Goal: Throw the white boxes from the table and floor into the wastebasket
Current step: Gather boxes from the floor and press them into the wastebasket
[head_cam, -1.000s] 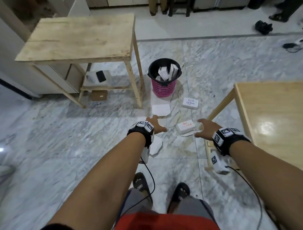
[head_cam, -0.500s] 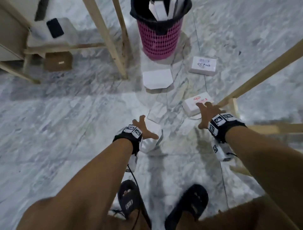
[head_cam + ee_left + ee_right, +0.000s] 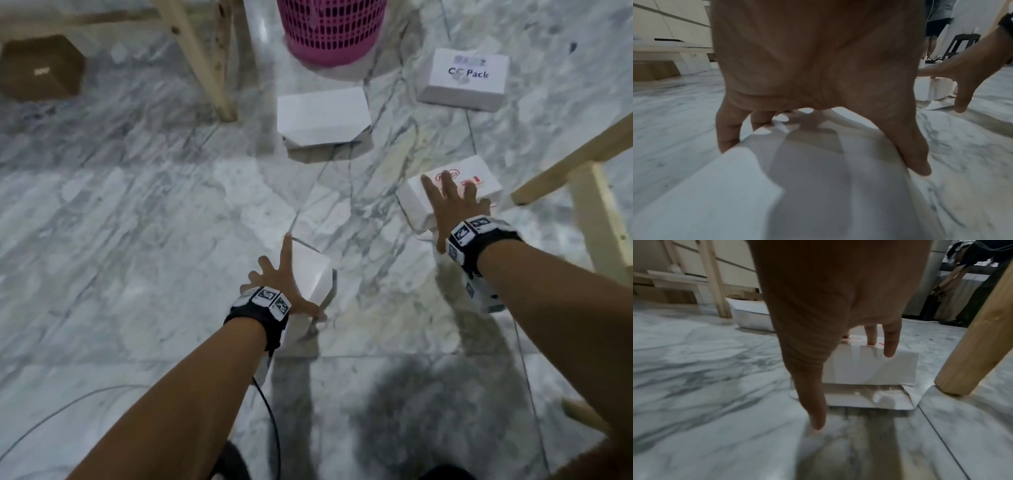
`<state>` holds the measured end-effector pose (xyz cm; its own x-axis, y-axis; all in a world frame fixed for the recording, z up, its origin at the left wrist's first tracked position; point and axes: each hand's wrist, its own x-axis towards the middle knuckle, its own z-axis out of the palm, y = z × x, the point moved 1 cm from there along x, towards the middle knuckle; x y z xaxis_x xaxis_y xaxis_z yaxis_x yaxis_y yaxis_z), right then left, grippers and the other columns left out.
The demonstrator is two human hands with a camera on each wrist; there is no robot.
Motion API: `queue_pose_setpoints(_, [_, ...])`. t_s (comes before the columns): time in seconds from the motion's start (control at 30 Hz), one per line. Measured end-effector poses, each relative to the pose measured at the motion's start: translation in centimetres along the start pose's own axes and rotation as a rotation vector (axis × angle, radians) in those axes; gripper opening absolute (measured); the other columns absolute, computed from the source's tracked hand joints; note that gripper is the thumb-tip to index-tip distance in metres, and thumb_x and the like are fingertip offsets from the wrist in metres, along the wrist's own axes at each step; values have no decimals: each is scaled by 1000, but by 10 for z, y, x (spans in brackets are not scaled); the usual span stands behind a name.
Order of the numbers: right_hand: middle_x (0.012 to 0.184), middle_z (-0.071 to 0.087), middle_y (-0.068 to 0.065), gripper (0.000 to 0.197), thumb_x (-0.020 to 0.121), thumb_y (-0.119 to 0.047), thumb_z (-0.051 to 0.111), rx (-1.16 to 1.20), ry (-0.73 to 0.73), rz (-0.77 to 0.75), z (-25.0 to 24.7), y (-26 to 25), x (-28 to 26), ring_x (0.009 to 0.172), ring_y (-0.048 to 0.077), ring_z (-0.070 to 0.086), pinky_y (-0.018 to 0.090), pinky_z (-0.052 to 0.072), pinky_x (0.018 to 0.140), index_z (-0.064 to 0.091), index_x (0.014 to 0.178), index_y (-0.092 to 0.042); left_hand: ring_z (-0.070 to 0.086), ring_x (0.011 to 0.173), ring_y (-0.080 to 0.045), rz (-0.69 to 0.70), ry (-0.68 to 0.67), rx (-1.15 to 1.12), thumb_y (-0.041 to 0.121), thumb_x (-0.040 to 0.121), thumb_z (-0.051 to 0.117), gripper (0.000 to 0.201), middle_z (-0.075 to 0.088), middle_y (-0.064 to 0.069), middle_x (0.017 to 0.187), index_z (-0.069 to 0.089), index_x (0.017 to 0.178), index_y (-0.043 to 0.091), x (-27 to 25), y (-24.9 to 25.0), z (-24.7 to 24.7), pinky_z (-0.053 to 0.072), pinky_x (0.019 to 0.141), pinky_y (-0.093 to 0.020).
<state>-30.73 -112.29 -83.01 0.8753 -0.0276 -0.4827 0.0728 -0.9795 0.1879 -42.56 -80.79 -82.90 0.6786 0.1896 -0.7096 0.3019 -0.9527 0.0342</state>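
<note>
Several white boxes lie on the marble floor in front of the pink wastebasket (image 3: 332, 31). My left hand (image 3: 282, 274) is spread over the nearest plain box (image 3: 317, 274). Its thumb (image 3: 917, 164) and fingers (image 3: 727, 139) straddle that box (image 3: 818, 194) without clearly clamping it. My right hand (image 3: 452, 202) lays straight fingers (image 3: 871, 339) on top of a white box with red print (image 3: 479, 174). Its thumb (image 3: 816, 415) hangs in front of that box (image 3: 869, 369), near the floor. A plain box (image 3: 322, 120) and a "CC Pack" box (image 3: 466, 78) lie closer to the basket.
A wooden table leg (image 3: 205, 58) stands left of the basket, with a brown cardboard box (image 3: 41, 68) behind it. Another table's leg and rail (image 3: 596, 209) stand just right of my right hand. A cable runs along my left arm.
My head and both arms have dropped towards the floor. The left hand came down over the nearest box, and the right hand's fingers reached the red-printed box.
</note>
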Motion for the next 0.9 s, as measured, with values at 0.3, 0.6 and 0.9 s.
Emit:
queue_pose_setpoints(0.3, [155, 14, 13, 144, 44, -59, 88, -77, 40, -35, -11, -2, 0, 128, 46, 32, 52, 43, 90, -4, 152, -32, 48, 113, -39, -13, 86, 34, 76, 36, 82, 162, 33, -14, 134, -42, 136, 48, -1, 2, 0, 43, 88, -53])
queue_pose_setpoints(0.6, [146, 30, 16, 149, 42, -77, 74, -92, 89, -35, 7, -26, -33, 123, 43, 39, 52, 39, 97, -7, 154, -22, 47, 113, -40, 9, 102, 12, 69, 44, 83, 156, 32, -16, 134, -38, 139, 49, -1, 0, -3, 44, 85, -53])
queue_pose_setpoints(0.9, [152, 22, 18, 134, 56, -87, 58, 266, -38, 152, -50, -53, -111, 130, 44, 35, 53, 34, 103, -4, 154, -21, 40, 126, -44, 20, 88, -96, 69, 46, 82, 152, 23, -20, 148, -36, 140, 49, -62, -12, -78, 42, 93, -58])
